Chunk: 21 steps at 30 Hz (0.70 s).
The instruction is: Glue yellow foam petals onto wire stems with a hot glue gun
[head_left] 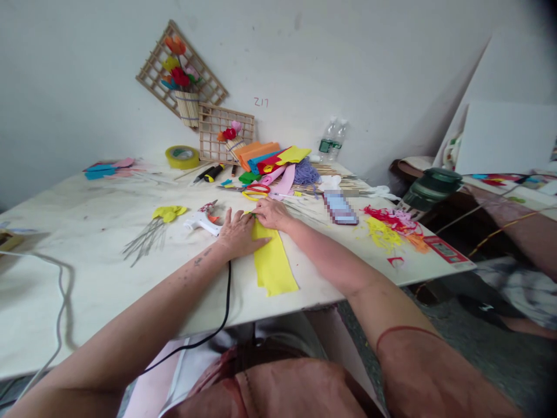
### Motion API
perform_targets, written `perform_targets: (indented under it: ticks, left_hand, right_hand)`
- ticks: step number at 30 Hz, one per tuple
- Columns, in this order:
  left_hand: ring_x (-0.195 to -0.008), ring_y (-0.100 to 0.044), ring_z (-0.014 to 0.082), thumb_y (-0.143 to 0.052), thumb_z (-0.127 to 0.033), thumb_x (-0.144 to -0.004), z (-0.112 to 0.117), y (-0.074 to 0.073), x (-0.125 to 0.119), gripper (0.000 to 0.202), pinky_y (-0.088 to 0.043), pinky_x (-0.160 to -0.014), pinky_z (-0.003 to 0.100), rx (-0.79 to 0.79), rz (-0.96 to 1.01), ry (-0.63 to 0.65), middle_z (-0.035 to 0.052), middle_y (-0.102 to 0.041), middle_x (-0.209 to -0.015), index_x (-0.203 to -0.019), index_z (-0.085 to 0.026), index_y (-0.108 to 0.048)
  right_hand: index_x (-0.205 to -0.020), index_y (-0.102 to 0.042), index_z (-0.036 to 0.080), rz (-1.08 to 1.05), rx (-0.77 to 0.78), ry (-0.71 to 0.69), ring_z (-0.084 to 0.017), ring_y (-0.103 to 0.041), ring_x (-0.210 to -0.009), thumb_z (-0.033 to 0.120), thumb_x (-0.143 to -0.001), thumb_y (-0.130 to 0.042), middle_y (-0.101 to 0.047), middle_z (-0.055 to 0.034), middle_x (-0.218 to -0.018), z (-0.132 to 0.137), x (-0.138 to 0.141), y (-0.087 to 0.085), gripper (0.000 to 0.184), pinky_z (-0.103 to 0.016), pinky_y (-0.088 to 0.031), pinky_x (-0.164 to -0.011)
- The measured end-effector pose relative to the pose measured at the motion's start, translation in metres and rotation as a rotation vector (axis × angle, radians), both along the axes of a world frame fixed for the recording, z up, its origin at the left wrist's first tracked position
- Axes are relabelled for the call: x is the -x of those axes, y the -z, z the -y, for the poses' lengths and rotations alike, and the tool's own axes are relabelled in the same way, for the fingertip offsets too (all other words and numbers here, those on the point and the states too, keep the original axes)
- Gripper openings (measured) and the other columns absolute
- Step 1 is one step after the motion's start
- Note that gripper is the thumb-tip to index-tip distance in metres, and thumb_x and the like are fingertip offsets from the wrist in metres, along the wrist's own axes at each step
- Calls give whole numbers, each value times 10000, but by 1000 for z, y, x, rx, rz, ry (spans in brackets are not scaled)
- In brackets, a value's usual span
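Note:
A strip of yellow felt (274,264) lies on the table with its long side running toward me. My left hand (239,232) rests flat over the felt's left edge, fingers spread and thumb across it. At the strip's far end, my right hand (270,213) is closed, its fingers curled beside my left fingertips. A small green bit shows between the two hands; what the right fingers pinch is hidden. Just left of my left hand lies a white glue gun (202,220). Beyond the hands are scissors (256,188) with red and yellow handles.
Yellow felt flowers with wire stems (167,215) lie left, and a tape roll (181,155) behind. Folded felt sheets (261,157) are piled at the back. A phone (340,208), felt scraps (383,232) and a dark green-lidded jar (430,191) stand right. A black cord (227,302) crosses the front edge.

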<state>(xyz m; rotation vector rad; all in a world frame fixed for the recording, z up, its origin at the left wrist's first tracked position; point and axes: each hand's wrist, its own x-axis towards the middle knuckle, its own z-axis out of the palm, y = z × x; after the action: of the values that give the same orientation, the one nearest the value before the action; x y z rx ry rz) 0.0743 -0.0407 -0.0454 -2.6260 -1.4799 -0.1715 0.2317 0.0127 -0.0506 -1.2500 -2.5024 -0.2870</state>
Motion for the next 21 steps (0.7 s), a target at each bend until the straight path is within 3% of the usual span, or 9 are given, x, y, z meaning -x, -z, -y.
perform_targets:
  ticks: [4,8,12,16,21]
  left_hand:
    - [-1315,-258,332,-204,-744,-740,1,-2,0,868,-6,-1083,548,-6,-24,5,136,-481,-1329,-1285,-127,-479]
    - [-1332,-228,333,-202,-742,-742,1,-6,0,855,16,-1081,552,-18,-38,19,141,-495,-1316,-1251,-129,-514]
    - [-1321,-252,330,-202,-740,-744,1,-8,0,841,16,-1079,558,-23,-51,39,138,-514,-1295,-1215,-132,-543]
    - [-1306,-283,323,-198,-755,-733,0,-8,0,829,20,-1079,556,-35,-54,38,122,-527,-1284,-1195,-167,-557]
    - [-1328,-245,330,-209,-756,-729,-1,-6,1,827,17,-1076,565,-26,-56,36,124,-484,-1334,-1215,-179,-548]
  right_hand:
    - [-1010,-673,189,19,-22,84,-217,-500,-1016,269,-865,-407,-604,-88,-1053,-2,-5,-4,313,-330,-394,-835]
    - [-1078,-627,173,-24,-66,416,-229,-521,-996,229,-895,-319,-586,-121,-1094,-11,-25,-14,363,-345,-413,-810]
    - [-1104,-621,118,31,31,660,-263,-482,-1085,130,-824,-403,-571,-167,-1147,-27,-50,-20,355,-355,-426,-830]
    - [-1092,-641,102,89,141,732,-293,-476,-1121,74,-807,-414,-578,-193,-1149,-39,-62,-16,365,-383,-444,-821]
    - [-1040,-665,59,87,78,691,-323,-534,-1043,18,-798,-374,-582,-256,-1084,-38,-62,-14,380,-425,-449,-785]
